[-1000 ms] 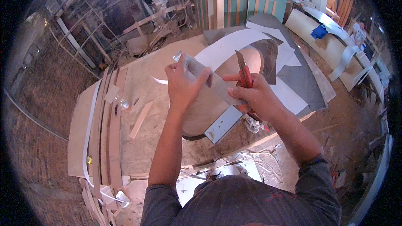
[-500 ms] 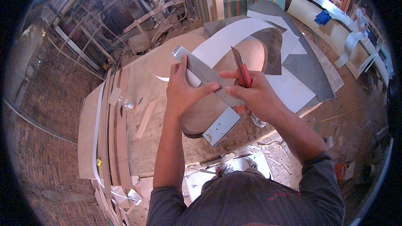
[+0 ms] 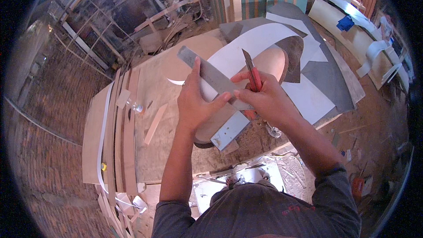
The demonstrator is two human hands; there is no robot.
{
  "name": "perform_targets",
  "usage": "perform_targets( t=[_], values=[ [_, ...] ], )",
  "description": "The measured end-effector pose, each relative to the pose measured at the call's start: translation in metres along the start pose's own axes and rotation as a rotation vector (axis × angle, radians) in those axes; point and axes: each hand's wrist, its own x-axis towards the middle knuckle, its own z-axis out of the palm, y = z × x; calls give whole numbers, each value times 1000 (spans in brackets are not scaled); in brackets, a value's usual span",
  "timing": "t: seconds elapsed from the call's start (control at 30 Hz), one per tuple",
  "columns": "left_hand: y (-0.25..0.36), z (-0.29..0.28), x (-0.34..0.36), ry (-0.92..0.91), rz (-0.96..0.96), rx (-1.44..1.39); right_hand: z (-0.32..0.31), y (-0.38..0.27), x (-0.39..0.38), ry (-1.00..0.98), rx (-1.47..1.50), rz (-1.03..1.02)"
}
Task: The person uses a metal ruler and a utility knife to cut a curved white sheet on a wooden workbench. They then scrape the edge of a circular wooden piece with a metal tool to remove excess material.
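Grey metal strip held slantwise between two bare hands

Smooth and flat, the grey metal strip (image 3: 210, 71) slants above the worktable (image 3: 165, 158), its far end up and to the left. The left hand (image 3: 193, 101) grips it narrowly along the edges, thumb on the near side and fingers on the far one. The right hand (image 3: 269, 99) is closed around a red cutter knife (image 3: 254, 79), its thin dark blade pointing up, while the thumb presses the strip's lower end. Behind them a broad, matte white strip (image 3: 251, 37) arcs round a rounded wooden form (image 3: 272, 61). A pale rectangular plate (image 3: 230, 131), flecked with brown, lies just below the metal. Dark grey sheeting (image 3: 332, 75) spreads to the right; at left, long straight-edged planks (image 3: 128, 150) lie side by side near a slim wooden slat (image 3: 156, 124).
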Motion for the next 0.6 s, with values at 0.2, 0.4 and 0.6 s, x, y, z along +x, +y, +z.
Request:
perform_targets(
  t=[0.2, 0.4, 0.6],
  values=[
    [1, 1, -10, 37, 52, 47, 14, 20, 18, 76, 36, -128],
    [12, -9, -18, -15, 84, 93, 20, 18, 9, 97, -26, -122],
    [12, -13, -25, -34, 70, 85, 28, 8, 0, 82, 6, -5]
  ],
)
